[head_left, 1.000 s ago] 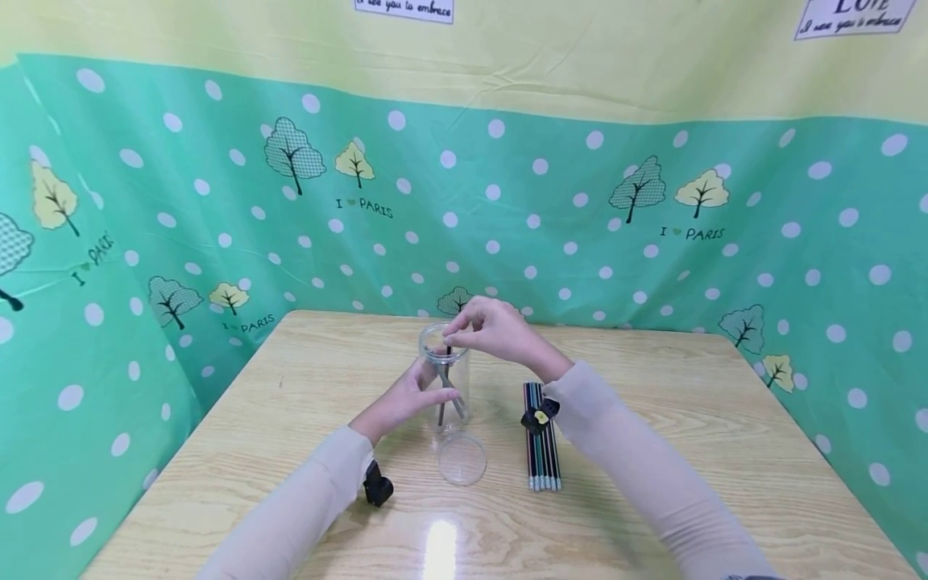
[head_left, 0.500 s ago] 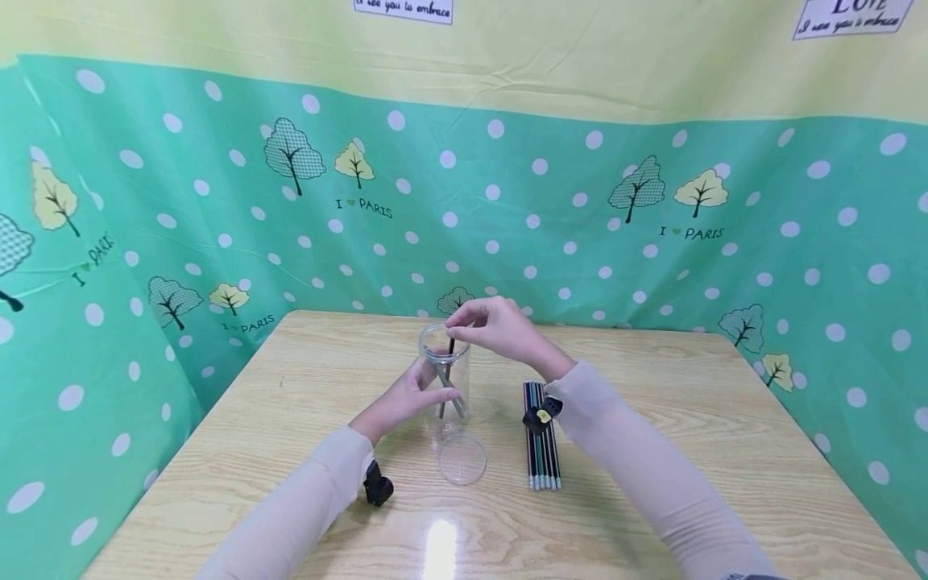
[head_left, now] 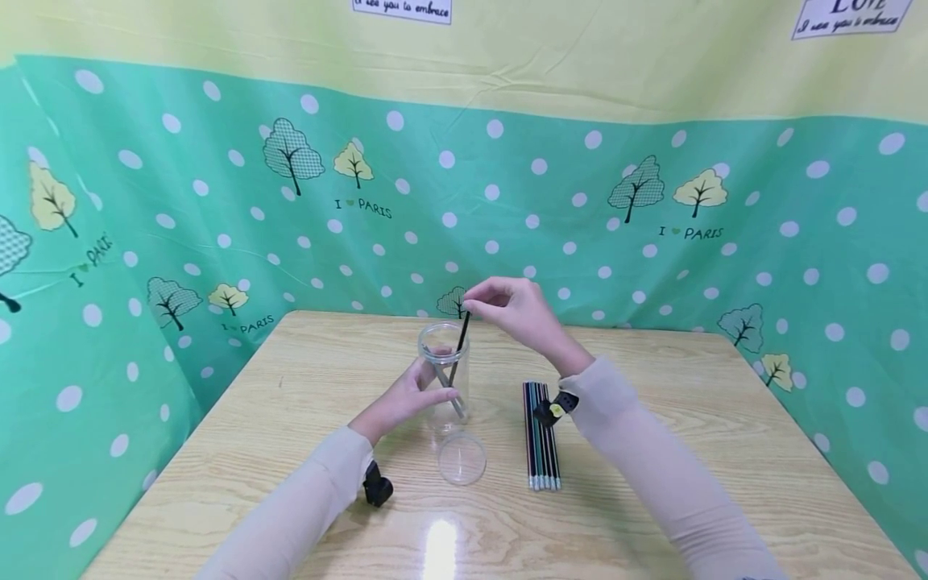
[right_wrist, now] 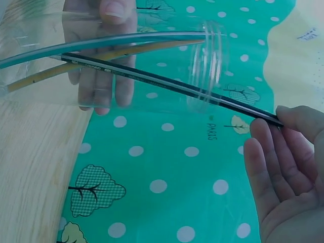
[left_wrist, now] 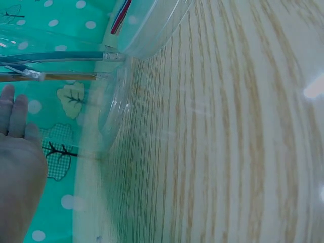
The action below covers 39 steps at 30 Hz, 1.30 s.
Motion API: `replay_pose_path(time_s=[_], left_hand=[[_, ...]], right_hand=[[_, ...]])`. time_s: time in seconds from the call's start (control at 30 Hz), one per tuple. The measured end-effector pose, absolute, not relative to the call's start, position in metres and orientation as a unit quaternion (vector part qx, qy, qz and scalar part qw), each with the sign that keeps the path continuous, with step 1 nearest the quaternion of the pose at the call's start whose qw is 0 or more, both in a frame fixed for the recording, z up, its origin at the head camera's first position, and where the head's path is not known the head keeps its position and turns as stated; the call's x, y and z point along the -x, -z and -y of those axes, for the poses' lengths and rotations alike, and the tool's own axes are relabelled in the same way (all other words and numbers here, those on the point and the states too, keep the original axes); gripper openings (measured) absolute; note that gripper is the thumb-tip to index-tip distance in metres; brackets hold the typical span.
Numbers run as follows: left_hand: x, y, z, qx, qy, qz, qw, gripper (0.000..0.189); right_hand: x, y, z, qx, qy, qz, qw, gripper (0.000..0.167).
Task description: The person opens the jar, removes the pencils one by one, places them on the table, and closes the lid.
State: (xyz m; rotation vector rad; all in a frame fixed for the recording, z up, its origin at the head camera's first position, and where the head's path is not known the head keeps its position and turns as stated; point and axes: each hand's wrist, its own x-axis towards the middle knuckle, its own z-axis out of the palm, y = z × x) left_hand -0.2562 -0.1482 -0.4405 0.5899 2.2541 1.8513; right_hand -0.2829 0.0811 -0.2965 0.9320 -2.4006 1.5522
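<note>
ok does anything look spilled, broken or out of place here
Nothing stands out: the jar stands upright, the clear lid lies flat nearby, and the loose pencils lie in a neat row, with no spill visible.

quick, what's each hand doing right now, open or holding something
Left hand: closed around the clear jar, holding it.
Right hand: closed, pinching the upper end of a black pencil whose other end is inside the jar.
</note>
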Motion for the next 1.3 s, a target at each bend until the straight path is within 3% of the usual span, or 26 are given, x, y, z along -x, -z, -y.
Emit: replay_pose_path(time_s=[0.77, 1.3], left_hand=[[0.255, 0.440, 0.149, -0.221, -0.631, -0.740, 0.077, 0.070], [0.257, 0.441, 0.150, -0.219, -0.635, -0.736, 0.084, 0.071]], right_hand=[[0.278, 0.269, -0.104, -0.272, -0.549, 0.780, 0.125, 0.018], [0.277, 0.262, -0.123, -0.293, -0.573, 0.745, 0.177, 0.022]])
